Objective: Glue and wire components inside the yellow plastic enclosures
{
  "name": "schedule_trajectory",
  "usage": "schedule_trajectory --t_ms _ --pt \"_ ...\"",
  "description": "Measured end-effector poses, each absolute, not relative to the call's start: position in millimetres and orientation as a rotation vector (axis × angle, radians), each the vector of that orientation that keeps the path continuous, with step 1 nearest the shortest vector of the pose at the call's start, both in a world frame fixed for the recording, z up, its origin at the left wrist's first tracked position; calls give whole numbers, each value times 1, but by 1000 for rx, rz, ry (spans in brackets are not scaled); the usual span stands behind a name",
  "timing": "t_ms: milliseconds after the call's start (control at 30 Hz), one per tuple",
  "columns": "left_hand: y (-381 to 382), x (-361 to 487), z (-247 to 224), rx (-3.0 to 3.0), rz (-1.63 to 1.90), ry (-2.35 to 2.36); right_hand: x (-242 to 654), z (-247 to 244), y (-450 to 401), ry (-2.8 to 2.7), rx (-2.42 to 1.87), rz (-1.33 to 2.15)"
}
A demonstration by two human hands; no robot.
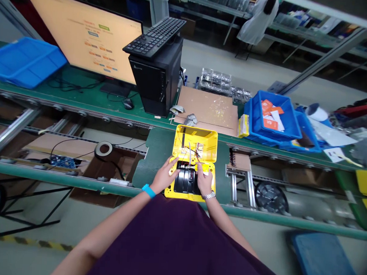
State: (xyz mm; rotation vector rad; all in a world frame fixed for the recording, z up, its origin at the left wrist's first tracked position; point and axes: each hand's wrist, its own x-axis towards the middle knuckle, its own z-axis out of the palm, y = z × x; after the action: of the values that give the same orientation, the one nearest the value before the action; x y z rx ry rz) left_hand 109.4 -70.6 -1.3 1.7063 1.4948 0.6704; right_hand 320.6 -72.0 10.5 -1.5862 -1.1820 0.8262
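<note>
A yellow plastic casing [211,195] lies opened out on a green board [223,167] in front of me. Its raised half [213,145] leans at the back, with wires and a small circuit board [199,148] inside. The near half holds a glossy black insert [185,181]. My left hand [164,176] rests on the left rim of the near half, fingers stretched out and apart. Over the right side of the insert, my right hand [204,181] has its fingers curled together beside the wires at the hinge. What they pinch is too small to make out.
Behind stand a monitor [84,32], a black computer tower [152,79] with a keyboard [156,37] on top, and a cardboard sheet [206,106]. Blue bins [275,131] with papers are at right. Rollers and a tape roll [103,149] flank the board. A person [257,21] is in the background.
</note>
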Motion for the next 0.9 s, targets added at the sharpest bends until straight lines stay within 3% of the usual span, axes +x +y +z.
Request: schedule_trajectory --t_ms 567,900 --pt "-70 110 -2 1703 676 1489 322 9 -73 -1294 -1576 810" --pt "-69 111 -3 1706 689 1492 325 27 -71 -1671 -1571 669"
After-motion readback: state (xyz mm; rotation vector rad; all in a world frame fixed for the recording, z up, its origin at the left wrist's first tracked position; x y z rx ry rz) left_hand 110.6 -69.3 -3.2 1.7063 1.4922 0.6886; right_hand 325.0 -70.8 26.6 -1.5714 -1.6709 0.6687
